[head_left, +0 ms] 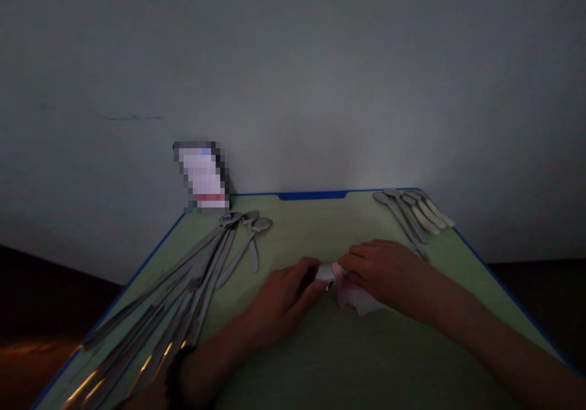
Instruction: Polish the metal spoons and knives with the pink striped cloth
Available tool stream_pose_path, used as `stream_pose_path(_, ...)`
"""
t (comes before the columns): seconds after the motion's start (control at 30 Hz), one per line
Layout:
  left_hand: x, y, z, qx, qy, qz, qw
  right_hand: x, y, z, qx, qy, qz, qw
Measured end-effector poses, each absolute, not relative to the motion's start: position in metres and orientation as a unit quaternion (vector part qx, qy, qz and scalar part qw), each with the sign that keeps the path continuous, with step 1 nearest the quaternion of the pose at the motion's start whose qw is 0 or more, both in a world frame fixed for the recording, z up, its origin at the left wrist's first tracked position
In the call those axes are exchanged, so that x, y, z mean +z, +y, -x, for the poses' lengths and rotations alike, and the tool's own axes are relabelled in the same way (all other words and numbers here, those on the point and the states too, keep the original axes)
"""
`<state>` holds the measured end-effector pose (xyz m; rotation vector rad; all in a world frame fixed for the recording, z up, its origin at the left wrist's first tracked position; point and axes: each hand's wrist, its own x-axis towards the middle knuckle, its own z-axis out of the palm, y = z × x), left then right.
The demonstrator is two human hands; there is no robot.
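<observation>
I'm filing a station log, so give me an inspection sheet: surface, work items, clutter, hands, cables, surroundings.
Surface: green tabletop, blue edging.
Work items: pink-and-white cloth between the hands; metal utensils, including spoons, at left; pale-handled cutlery far right.
Clutter: phone-like device, pixelated, at the far-left edge.
Hands: right hand grips the cloth; left hand close against it, grip partly hidden.
Cables: nothing seen.
Surroundings: grey wall, dark streak.

Right hand (382, 271): one cloth (359, 299); beyond it, three white-handled utensils (432, 216), two metal spoons (405, 226). Beyond left hand (286, 297): one blurred device (204, 175); piled cutlery (199, 274) uncountable.
</observation>
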<state>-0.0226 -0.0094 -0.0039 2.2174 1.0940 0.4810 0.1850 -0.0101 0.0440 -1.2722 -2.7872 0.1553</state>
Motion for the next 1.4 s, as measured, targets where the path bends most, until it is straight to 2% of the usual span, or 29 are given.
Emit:
stream_pose_path(0.07,-0.006,-0.004,0.024,0.204,0.407,-0.817,0.354,0.048,-0.008,-0.19,0.07,-0.903,0.42,0.046)
stream_pose_path(0.17,-0.009,0.001,0.025,0.223,0.389,-0.793,0.413,0.056,-0.005,-0.197,0.176,-0.895,0.405,0.053)
stream_pose_path(0.27,-0.012,0.002,0.025,0.227,0.379,-0.785,0.433,0.057,-0.001,-0.199,0.271,-0.882,0.38,0.071)
stream_pose_path(0.33,-0.013,0.001,0.025,0.223,0.38,-0.786,0.434,0.053,0.0,-0.193,0.293,-0.871,0.384,0.086)
stream_pose_path(0.47,-0.014,-0.001,0.024,0.225,0.383,-0.781,0.439,0.035,-0.006,-0.171,0.264,-0.851,0.434,0.132)
stream_pose_path(0.57,-0.013,-0.002,0.023,0.228,0.385,-0.772,0.451,0.022,-0.01,-0.162,0.248,-0.843,0.464,0.109)
stream_pose_path(0.73,-0.01,-0.003,0.023,0.234,0.373,-0.769,0.463,0.013,-0.008,-0.167,0.288,-0.822,0.482,0.099)
stream_pose_path(1.0,-0.011,-0.002,0.023,0.245,0.416,-0.754,0.445,0.02,0.01,-0.198,0.34,-0.862,0.374,0.045)
stream_pose_path(1.2,-0.009,-0.002,0.024,0.251,0.429,-0.76,0.419,0.029,0.014,-0.227,0.354,-0.862,0.363,0.009)
stream_pose_path(1.33,-0.008,0.001,0.025,0.285,0.453,-0.754,0.381,0.032,0.019,-0.239,0.328,-0.858,0.392,0.05)
stream_pose_path(1.4,-0.01,0.003,0.024,0.308,0.46,-0.724,0.412,0.032,0.021,-0.24,0.321,-0.855,0.396,0.094)
